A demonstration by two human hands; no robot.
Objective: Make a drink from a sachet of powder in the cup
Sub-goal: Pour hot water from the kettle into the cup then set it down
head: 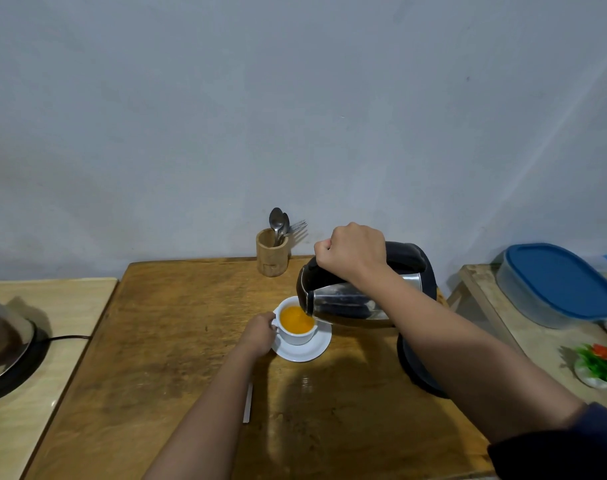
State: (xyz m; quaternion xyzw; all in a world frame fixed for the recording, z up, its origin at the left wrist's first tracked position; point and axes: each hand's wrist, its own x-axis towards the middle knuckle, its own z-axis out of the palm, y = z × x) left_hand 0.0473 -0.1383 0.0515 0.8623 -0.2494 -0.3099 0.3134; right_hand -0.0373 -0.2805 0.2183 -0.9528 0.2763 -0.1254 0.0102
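A white cup (297,336) stands on a white saucer (304,351) in the middle of the wooden table (177,341). Orange liquid fills the cup. My left hand (259,332) grips the cup's handle on its left side. My right hand (352,251) is closed around the black handle of a steel kettle (347,301), which is tilted with its spout over the cup's right rim. A thin white strip (248,403), perhaps the sachet, lies on the table beside my left forearm, partly hidden.
A wooden holder (271,252) with spoons and a fork stands at the table's back edge. The kettle's black base (416,368) sits behind my right forearm. A metal appliance (4,344) with a cord is at the left. A blue-lidded container (554,285) and a small plant (599,365) are at the right.
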